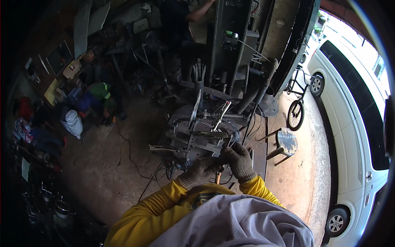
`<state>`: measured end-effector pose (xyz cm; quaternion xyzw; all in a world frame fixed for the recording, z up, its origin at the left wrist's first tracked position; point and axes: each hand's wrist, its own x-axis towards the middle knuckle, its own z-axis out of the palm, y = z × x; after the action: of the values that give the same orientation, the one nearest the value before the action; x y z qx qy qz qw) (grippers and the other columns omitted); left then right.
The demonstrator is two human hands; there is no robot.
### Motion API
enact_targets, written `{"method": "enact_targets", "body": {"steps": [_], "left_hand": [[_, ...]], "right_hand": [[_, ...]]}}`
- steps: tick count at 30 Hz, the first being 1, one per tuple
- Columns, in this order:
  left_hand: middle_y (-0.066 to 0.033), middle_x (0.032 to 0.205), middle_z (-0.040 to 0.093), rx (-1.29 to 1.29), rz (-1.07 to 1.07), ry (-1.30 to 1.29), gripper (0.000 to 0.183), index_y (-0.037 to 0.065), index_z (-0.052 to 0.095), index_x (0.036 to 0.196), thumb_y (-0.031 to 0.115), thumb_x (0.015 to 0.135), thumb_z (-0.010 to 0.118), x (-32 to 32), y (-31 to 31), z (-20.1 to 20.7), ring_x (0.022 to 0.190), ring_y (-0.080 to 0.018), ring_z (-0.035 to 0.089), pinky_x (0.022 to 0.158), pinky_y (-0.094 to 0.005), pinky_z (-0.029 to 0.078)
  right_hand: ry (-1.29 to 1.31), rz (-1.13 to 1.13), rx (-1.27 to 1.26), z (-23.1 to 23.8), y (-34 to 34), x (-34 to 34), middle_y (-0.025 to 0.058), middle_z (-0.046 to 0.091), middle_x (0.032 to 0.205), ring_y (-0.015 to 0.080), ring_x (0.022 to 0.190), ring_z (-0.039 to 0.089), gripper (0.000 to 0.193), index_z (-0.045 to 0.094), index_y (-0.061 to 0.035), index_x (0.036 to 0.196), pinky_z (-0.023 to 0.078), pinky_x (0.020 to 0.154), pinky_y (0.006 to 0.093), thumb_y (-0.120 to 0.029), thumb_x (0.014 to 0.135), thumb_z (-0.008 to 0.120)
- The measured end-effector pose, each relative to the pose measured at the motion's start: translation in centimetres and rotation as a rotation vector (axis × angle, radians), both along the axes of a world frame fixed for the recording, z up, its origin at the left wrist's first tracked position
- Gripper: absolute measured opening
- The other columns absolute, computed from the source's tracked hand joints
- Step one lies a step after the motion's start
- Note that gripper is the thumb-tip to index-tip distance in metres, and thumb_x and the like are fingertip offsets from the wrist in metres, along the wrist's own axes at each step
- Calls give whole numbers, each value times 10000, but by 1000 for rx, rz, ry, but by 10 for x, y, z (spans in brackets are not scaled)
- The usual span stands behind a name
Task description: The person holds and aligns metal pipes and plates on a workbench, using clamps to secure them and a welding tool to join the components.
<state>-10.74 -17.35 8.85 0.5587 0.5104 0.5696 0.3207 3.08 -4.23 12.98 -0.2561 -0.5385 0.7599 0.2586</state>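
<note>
My left hand (200,170) and my right hand (240,162) wear grey knit gloves and meet at the near edge of a cluttered dark metal worktable (177,123). Both are closed, fingers curled and nearly touching; whatever they hold is small, dark and mostly hidden. Just below them shows a short orange-brown handle (218,178), and I cannot tell whether either hand touches it. Beyond my hands, a flat metal bar (210,134) lies across the table. Further back, a bundle of thin rods (199,71) stands in an upright tube. More thin rods (166,148) lie at the table's left.
Cables (131,154) trail over the floor at left. A stool (286,141), a bicycle (295,111) and a white van (349,123) stand at right. A person in green (100,90) crouches at left; another person's arm (201,12) reaches beside tall steel beams (230,49).
</note>
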Motion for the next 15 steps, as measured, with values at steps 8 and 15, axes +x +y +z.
{"method": "enact_targets", "body": {"steps": [8, 15], "left_hand": [[-59, 990, 727, -67, -78, -218, 227, 25, 673, 1230, 139, 1055, 583, -19, 8, -24, 912, -123, 677, 827, -316, 561], [-38, 1016, 711, -192, -215, -244, 238, 27, 646, 1236, 171, 1085, 531, -37, -8, -4, 935, -103, 657, 854, -302, 552]], "right_hand": [[-1, 31, -12, 15, 2, -14, 72, 703, 916, 179, 821, 689, 186, 651, -2, 1111, 566, 772, 321, -164, 1029, 613], [-109, 132, 124, 21, 9, -1, 37, 678, 936, 142, 776, 653, 319, 612, -7, 1300, 547, 748, 290, -181, 1033, 609]]}}
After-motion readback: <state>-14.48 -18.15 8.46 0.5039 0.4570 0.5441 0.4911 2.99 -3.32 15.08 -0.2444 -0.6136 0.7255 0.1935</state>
